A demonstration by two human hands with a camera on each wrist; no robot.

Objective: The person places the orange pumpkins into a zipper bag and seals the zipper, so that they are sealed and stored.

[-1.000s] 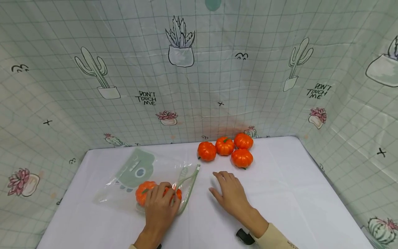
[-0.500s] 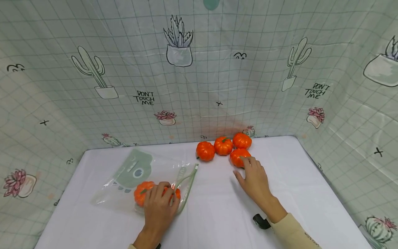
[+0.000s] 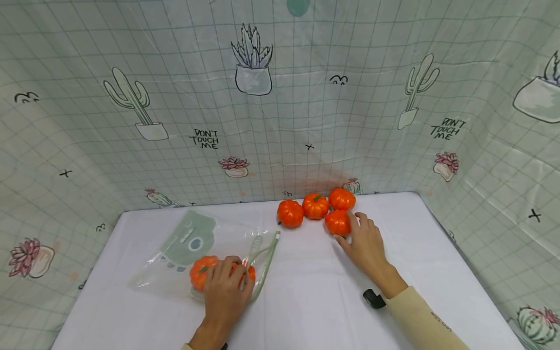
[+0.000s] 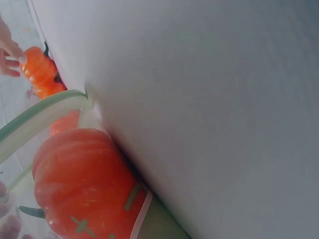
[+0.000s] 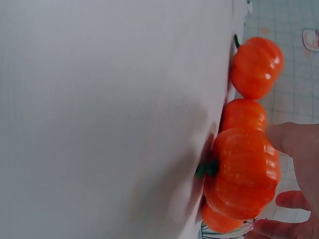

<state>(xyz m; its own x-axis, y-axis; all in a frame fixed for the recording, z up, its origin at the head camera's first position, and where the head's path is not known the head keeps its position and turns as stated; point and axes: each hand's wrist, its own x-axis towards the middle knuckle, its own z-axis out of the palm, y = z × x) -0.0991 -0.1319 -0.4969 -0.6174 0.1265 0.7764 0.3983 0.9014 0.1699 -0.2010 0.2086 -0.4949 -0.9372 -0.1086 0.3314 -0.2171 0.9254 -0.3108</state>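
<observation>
My left hand (image 3: 227, 287) lies over a clear zip bag (image 3: 238, 233) with a green monster print, its fingers curled at the bag's edge. Inside the bag are orange toy pumpkins: one pumpkin (image 3: 201, 272) to the left of the hand, another (image 4: 87, 179) partly under it. The green zip strip (image 4: 45, 110) arches up beside that pumpkin in the left wrist view. My right hand (image 3: 366, 243) grips the nearest loose pumpkin (image 3: 337, 223) on the table, thumb at its front and fingers at its right side. Its green stem (image 5: 207, 169) faces the tabletop's near side.
Behind the gripped pumpkin stand three more: a left pumpkin (image 3: 290, 214), a middle pumpkin (image 3: 315, 206) and a right pumpkin (image 3: 342, 198). They sit by the back edge of the white table (image 3: 306, 301). A cactus-print curtain (image 3: 280, 121) hangs round it.
My right hand has moved right and forward from beside the bag to the nearest loose pumpkin and closed round it. The left hand and the bag have stayed in place.
</observation>
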